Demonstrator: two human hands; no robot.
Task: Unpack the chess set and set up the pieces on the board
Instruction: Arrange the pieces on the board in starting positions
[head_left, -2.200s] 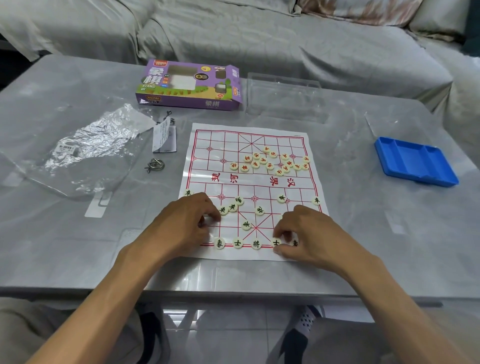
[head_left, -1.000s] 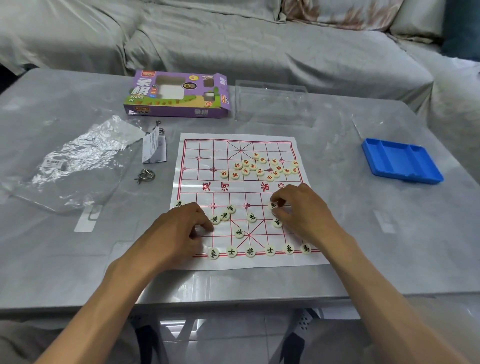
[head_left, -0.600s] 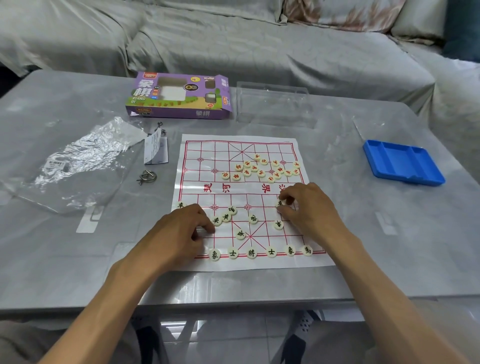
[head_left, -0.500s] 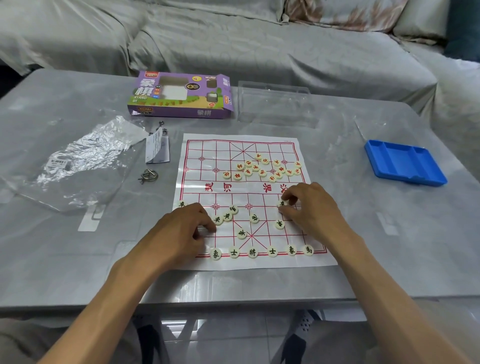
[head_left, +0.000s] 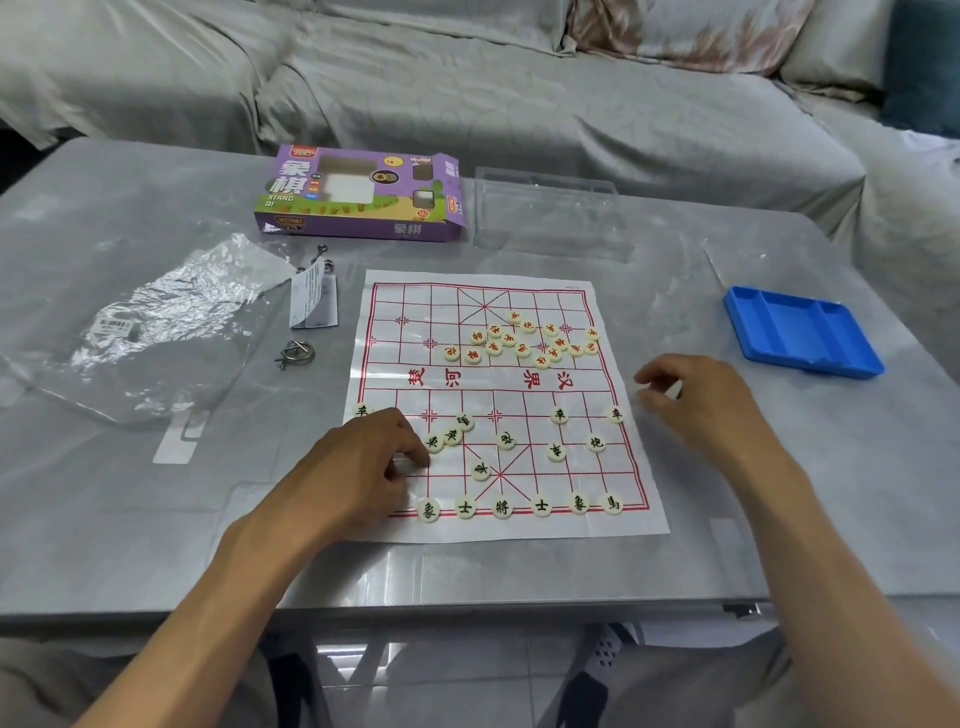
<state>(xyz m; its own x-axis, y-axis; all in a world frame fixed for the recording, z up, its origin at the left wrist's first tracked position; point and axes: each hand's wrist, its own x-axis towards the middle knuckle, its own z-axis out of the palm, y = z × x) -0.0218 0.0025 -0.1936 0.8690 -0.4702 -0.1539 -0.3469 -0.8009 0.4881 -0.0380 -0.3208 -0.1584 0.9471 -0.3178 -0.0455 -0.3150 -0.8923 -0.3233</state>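
Observation:
The white paper chess board (head_left: 395, 527) with red lines lies flat on the table. Round cream pieces with black characters form a row along its near edge (head_left: 502, 507), and more are scattered above them (head_left: 506, 440). Pieces with red characters sit in a loose cluster (head_left: 524, 340) on the far half. My left hand (head_left: 358, 470) rests on the board's near left part with fingers curled; what its fingertips pinch is hidden. My right hand (head_left: 698, 397) hovers just off the board's right edge, fingers loosely curled and holding nothing.
A purple chess box (head_left: 363, 195) and a clear plastic tray (head_left: 550, 213) lie at the back. Crumpled clear wrap (head_left: 156, 322), a paper tag (head_left: 311, 299) and a metal ring (head_left: 295, 354) lie to the left. A blue tray (head_left: 802, 332) sits to the right.
My right hand let go of a black-lettered piece on the board's right half and moved right, off the board's edge. My left hand has stayed in place.

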